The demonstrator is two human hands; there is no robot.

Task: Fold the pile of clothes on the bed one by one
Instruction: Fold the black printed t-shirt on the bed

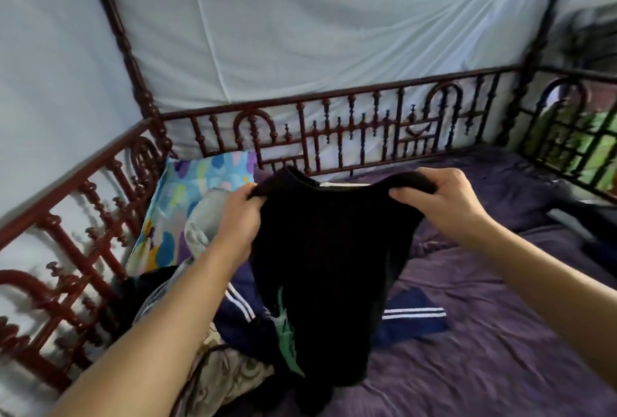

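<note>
A black knitted garment (330, 249) hangs in the air over the bed, spread between both hands. My left hand (238, 216) grips its top left corner. My right hand (447, 199) grips the top right corner. Its lower end trails down onto the pile of clothes (233, 333) at the lower left, which holds a navy piece with white stripes (414, 320), a grey garment (200, 226) and a patterned beige fabric (227, 373). A green print shows beside the black garment's lower edge.
The bed has a purple sheet (484, 333) and a dark red ornate metal rail (350, 129) around it. A colourful pillow (187, 189) leans in the far left corner. White netting hangs behind the rail. Dark items lie at the far right edge (584, 216).
</note>
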